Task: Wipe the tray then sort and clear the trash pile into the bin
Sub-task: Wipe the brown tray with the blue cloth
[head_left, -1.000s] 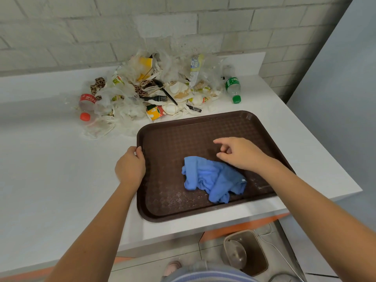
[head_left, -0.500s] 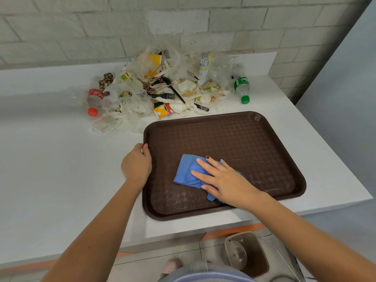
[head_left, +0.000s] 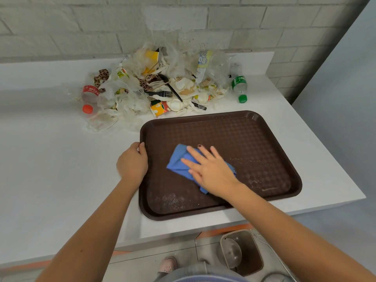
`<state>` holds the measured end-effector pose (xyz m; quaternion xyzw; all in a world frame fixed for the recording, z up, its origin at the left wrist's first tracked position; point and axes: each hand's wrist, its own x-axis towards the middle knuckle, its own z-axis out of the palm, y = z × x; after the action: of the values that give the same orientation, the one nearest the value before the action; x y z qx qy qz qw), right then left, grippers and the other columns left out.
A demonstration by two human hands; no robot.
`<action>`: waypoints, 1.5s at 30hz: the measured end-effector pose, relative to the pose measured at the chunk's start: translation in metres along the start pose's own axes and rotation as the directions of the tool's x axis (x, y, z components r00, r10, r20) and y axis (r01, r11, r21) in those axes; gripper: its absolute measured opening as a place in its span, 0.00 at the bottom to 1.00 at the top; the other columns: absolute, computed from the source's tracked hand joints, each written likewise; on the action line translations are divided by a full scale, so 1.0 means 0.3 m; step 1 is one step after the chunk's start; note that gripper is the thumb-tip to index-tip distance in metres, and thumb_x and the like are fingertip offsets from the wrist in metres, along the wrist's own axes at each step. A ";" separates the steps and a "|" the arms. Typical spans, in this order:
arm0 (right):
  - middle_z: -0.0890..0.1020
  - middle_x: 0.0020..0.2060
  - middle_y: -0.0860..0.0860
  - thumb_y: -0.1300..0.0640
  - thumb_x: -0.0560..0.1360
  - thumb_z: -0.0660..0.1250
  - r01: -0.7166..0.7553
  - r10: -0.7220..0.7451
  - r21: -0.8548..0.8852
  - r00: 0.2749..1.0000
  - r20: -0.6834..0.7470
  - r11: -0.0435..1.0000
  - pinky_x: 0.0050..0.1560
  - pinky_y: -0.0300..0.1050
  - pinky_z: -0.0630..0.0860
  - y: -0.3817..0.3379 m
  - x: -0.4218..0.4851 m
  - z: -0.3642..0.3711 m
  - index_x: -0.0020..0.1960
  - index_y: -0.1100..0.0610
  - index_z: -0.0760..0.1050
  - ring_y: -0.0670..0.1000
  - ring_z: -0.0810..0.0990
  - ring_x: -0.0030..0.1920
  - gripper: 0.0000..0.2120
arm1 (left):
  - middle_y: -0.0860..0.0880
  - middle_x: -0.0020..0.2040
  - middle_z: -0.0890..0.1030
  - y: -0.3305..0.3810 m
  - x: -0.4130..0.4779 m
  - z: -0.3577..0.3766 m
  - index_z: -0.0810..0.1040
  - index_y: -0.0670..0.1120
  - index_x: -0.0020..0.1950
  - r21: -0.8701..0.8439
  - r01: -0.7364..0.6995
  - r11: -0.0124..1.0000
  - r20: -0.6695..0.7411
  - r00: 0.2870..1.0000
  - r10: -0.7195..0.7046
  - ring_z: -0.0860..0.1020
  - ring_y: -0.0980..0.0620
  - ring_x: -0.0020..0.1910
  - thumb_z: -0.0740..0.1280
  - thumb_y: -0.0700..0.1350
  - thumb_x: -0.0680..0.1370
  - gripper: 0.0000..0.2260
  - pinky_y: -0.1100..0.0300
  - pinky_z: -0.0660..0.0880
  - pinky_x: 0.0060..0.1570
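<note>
A dark brown tray (head_left: 254,139) lies on the white counter, its near edge close to the counter's front. A crumpled blue cloth (head_left: 179,161) sits left of the tray's middle. My right hand (head_left: 207,169) presses flat on the cloth with straight, spread fingers. My left hand (head_left: 132,162) grips the tray's left rim, fingers curled over it. Whitish smears show on the tray's near left and right parts. The trash pile (head_left: 158,88) of wrappers, paper cups, napkins and a black fork lies behind the tray by the wall. A bin (head_left: 242,251) stands on the floor below the counter.
A red-capped cola bottle (head_left: 89,96) lies at the pile's left end, a green-capped bottle (head_left: 240,87) at its right. The brick wall backs the white counter (head_left: 50,169), whose right edge drops off beside the tray. My foot (head_left: 167,264) shows on the floor.
My right hand went from hovering over the cloth to pressing flat on it, and it has pushed the cloth left and away across the tray. My left hand stays on the rim.
</note>
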<state>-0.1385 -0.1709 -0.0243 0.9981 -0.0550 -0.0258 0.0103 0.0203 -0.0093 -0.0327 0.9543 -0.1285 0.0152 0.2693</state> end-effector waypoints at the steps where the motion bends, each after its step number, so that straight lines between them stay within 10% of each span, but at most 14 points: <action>1: 0.76 0.66 0.53 0.48 0.76 0.51 -0.069 0.069 0.002 0.997 0.021 0.998 0.58 0.62 0.73 0.034 -0.006 -0.001 0.63 0.48 0.77 0.61 0.78 0.61 0.22 | 0.42 0.53 0.82 0.002 -0.002 -0.002 0.76 0.42 0.62 0.006 0.000 1.000 0.001 1.000 0.000 0.79 0.42 0.50 0.52 0.50 0.82 0.18 0.56 0.71 0.44; 9: 0.59 0.76 0.48 0.46 0.82 0.44 -0.429 0.428 0.052 0.903 0.033 0.902 0.73 0.54 0.53 0.332 -0.154 0.024 0.75 0.45 0.58 0.57 0.57 0.75 0.22 | 0.42 0.53 0.82 -0.001 -0.001 -0.002 0.76 0.43 0.62 0.002 0.011 1.000 0.007 1.000 -0.011 0.79 0.42 0.49 0.52 0.51 0.82 0.18 0.57 0.69 0.42; 27: 0.45 0.77 0.59 0.49 0.82 0.45 -0.780 0.735 0.186 0.625 0.264 0.597 0.73 0.59 0.49 0.157 -0.275 -0.013 0.78 0.53 0.43 0.66 0.47 0.75 0.27 | 0.42 0.52 0.82 0.003 0.000 0.017 0.76 0.42 0.61 -0.024 0.061 0.998 -0.029 0.998 -0.061 0.80 0.42 0.48 0.54 0.51 0.82 0.18 0.58 0.71 0.43; 33: 0.40 0.76 0.61 0.47 0.82 0.46 -0.686 0.576 0.271 0.720 0.387 0.676 0.74 0.59 0.47 -0.057 -0.198 -0.071 0.78 0.51 0.38 0.67 0.43 0.75 0.28 | 0.41 0.52 0.82 0.005 0.002 0.021 0.76 0.42 0.60 -0.021 0.056 0.998 -0.034 0.998 -0.057 0.80 0.41 0.48 0.54 0.51 0.82 0.17 0.58 0.69 0.41; 38: 0.50 0.77 0.55 0.45 0.81 0.53 -0.440 0.327 0.326 0.879 0.347 0.837 0.70 0.52 0.61 0.020 -0.190 -0.149 0.78 0.47 0.47 0.60 0.60 0.73 0.28 | 0.40 0.53 0.82 0.007 0.002 0.018 0.75 0.41 0.61 -0.008 0.052 0.999 -0.023 0.998 -0.053 0.80 0.41 0.49 0.54 0.51 0.82 0.18 0.57 0.69 0.42; 45: 0.37 0.76 0.45 0.35 0.74 0.60 -0.168 0.038 0.284 0.911 0.411 0.944 0.75 0.49 0.43 0.152 -0.210 -0.131 0.76 0.40 0.52 0.48 0.39 0.77 0.34 | 0.40 0.53 0.81 0.006 0.004 0.017 0.75 0.41 0.62 0.014 0.044 0.999 -0.016 0.999 -0.044 0.80 0.41 0.49 0.54 0.51 0.82 0.18 0.55 0.72 0.44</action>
<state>-0.2039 -0.2085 0.0191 0.9561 -0.1125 -0.2196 -0.1581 0.0207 -0.0135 -0.0359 0.9587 -0.1053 0.0176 0.2636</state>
